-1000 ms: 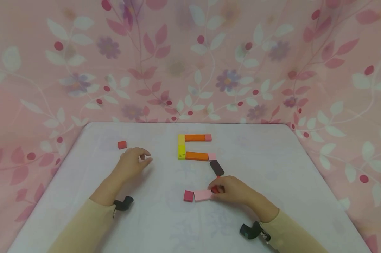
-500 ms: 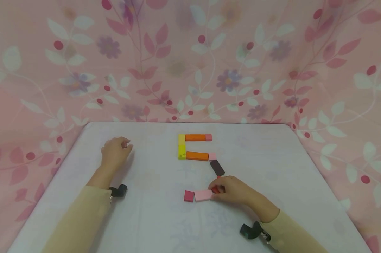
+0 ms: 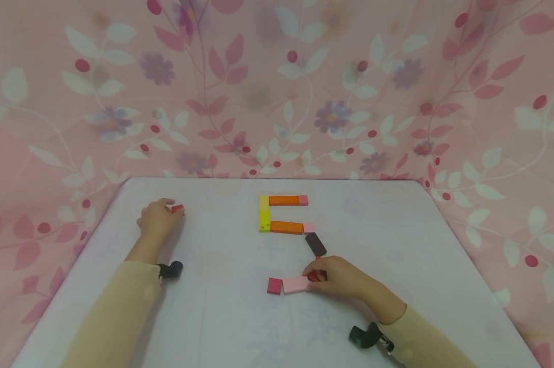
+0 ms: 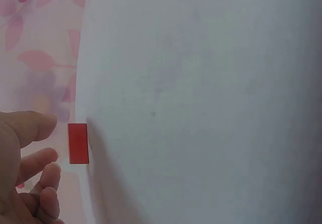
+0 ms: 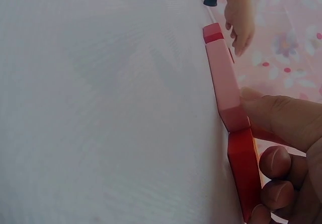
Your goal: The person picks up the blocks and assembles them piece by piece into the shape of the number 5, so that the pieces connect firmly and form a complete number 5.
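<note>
In the head view my left hand [image 3: 156, 220] is at the far left of the table, spread around a small red block [image 3: 177, 208]. The left wrist view shows thumb and fingers apart, with this red block [image 4: 78, 143] just past the fingertips. My right hand [image 3: 338, 276] holds a longer red block [image 5: 245, 171], partly hidden by its fingers. One fingertip touches the adjoining pink block [image 3: 295, 284], which lies end to end with a crimson block [image 3: 274, 285]. A black block [image 3: 315, 244] lies slanted beyond the right hand.
Farther back, yellow blocks [image 3: 264, 213] form an upright bar. Two orange blocks, the far one [image 3: 283, 200] and the near one [image 3: 286, 227], extend right from it, each ending in a small pink block [image 3: 308, 228]. A floral cloth [image 3: 267, 102] hangs behind the white table [image 3: 396, 230].
My left hand has moved left and away, over to the small red block, which now shows between its fingers. The right hand and the laid blocks have stayed put.
</note>
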`<state>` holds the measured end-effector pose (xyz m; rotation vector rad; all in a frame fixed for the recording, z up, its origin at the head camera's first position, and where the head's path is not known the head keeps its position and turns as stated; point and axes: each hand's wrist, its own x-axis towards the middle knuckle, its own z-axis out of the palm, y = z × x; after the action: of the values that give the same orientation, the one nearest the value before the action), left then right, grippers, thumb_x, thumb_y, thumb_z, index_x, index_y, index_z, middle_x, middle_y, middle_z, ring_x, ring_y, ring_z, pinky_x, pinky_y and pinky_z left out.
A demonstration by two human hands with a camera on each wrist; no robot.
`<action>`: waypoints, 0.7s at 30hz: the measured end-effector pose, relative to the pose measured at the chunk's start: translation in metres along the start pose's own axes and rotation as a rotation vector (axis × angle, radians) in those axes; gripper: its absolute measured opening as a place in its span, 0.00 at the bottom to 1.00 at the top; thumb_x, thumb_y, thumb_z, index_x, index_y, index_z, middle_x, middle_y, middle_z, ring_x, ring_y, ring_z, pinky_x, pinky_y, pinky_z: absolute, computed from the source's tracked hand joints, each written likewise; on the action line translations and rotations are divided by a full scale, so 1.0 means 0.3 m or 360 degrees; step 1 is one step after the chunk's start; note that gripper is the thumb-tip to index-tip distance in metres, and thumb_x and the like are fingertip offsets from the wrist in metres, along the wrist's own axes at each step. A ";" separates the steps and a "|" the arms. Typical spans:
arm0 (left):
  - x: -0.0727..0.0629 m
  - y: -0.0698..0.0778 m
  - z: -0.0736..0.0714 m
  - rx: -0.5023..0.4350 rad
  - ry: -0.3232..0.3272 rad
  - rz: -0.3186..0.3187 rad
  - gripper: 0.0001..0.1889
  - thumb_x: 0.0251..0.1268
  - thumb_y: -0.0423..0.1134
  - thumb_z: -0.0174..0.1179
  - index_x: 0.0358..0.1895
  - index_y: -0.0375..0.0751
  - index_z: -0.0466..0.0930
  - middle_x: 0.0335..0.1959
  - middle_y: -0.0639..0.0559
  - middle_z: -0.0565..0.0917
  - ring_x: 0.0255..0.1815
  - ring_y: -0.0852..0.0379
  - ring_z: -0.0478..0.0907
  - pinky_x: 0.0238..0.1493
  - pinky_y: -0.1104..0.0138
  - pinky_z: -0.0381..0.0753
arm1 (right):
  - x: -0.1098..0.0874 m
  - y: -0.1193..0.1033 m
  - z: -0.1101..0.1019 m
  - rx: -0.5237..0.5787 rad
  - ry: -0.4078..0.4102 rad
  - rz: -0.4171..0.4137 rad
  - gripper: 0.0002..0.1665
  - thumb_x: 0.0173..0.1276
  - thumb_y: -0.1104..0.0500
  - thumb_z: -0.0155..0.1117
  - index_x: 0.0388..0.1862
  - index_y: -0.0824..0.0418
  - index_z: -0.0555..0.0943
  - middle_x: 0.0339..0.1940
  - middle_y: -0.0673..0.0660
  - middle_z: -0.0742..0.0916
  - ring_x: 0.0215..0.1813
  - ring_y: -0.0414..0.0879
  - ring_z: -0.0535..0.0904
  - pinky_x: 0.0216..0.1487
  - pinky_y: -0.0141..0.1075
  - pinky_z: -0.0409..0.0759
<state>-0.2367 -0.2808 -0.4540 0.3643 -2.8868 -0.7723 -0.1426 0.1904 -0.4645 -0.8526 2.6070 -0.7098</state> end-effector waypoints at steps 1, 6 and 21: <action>0.001 -0.001 0.000 -0.0006 -0.0011 -0.0017 0.26 0.68 0.48 0.58 0.63 0.35 0.75 0.50 0.33 0.81 0.55 0.27 0.70 0.50 0.36 0.63 | 0.000 0.000 0.000 0.0000 0.0001 -0.0002 0.15 0.63 0.47 0.75 0.48 0.42 0.87 0.28 0.37 0.79 0.33 0.37 0.73 0.33 0.31 0.73; 0.005 -0.009 0.004 -0.0012 -0.0044 -0.0063 0.26 0.68 0.50 0.58 0.61 0.35 0.77 0.50 0.34 0.82 0.55 0.28 0.70 0.50 0.36 0.63 | -0.002 0.000 -0.001 0.0009 0.0004 -0.0008 0.15 0.63 0.46 0.75 0.49 0.42 0.87 0.28 0.37 0.78 0.33 0.37 0.73 0.33 0.31 0.73; 0.032 -0.031 0.010 -0.0019 -0.0131 -0.0139 0.26 0.68 0.54 0.58 0.58 0.36 0.78 0.50 0.36 0.82 0.57 0.26 0.67 0.53 0.36 0.60 | -0.004 -0.002 -0.003 0.0007 0.0002 -0.0005 0.15 0.63 0.46 0.74 0.48 0.42 0.87 0.26 0.37 0.78 0.31 0.36 0.73 0.32 0.31 0.72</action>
<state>-0.2447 -0.2898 -0.4607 0.4711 -2.9586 -0.8375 -0.1417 0.1912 -0.4631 -0.8550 2.6048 -0.7169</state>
